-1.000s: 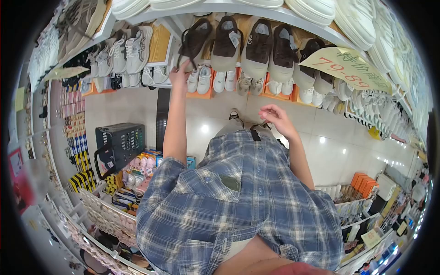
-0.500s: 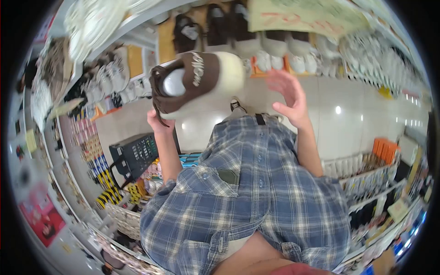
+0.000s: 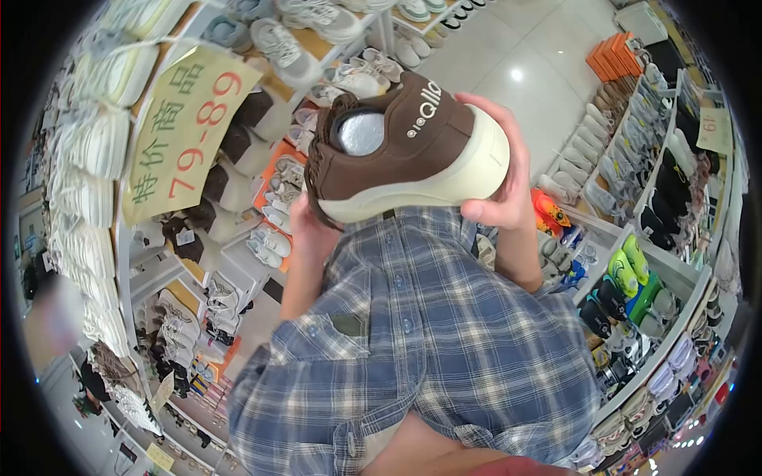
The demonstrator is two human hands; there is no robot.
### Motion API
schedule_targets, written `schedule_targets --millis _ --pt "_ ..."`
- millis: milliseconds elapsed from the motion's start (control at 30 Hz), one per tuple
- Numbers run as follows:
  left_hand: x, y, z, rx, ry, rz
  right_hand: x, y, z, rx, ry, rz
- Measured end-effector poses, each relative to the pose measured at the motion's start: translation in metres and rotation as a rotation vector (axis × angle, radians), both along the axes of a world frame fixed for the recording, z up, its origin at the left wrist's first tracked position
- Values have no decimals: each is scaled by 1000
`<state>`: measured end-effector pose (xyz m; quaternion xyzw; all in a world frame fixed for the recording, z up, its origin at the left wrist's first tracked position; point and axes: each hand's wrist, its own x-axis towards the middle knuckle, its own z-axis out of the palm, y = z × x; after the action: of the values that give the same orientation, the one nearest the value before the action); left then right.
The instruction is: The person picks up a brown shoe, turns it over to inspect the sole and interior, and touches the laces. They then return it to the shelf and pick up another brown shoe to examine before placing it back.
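Observation:
A brown sneaker with a thick cream sole is held up in front of my chest. Its laces hang at the left end, pale lettering runs along its side, and something silvery shows inside the opening. My right hand is wrapped round the cream end, thumb below and fingers behind. Under the laced end is my left hand, closed against the shoe with its fingers mostly hidden.
At left, shelves carry white shoes and a yellow price sign. Brown shoes stand behind the sign. To the right are racks of slippers and orange boxes. Pale tiled floor lies ahead.
My right hand, apart from the sneaker before, now grips its cream end. My view has turned, bringing the price sign to the left and the slipper racks closer on the right.

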<state>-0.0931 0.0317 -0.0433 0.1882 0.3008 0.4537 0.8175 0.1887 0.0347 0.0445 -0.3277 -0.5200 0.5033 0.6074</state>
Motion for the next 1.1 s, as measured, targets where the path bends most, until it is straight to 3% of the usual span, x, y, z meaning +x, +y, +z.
schedule_targets --millis 133,267,400,600,833,1000,1100 --pt "73 36 20 58 63 -99 44 -4 -2 47 126 -300" --pt "116 74 42 209 124 -135 91 16 -12 153 -15 -432" --pt "154 122 58 375 206 -187 129 43 -22 204 -136 -466" --pt "212 212 37 542 190 -189 181 119 -35 292 -138 -500" --pt "269 307 37 540 36 -229 236 204 0 395 -343 -498" --pt "313 350 37 339 -139 -290 262 239 31 377 -532 -672" --pt "341 375 10 211 -148 -450 287 256 47 370 -701 -763"
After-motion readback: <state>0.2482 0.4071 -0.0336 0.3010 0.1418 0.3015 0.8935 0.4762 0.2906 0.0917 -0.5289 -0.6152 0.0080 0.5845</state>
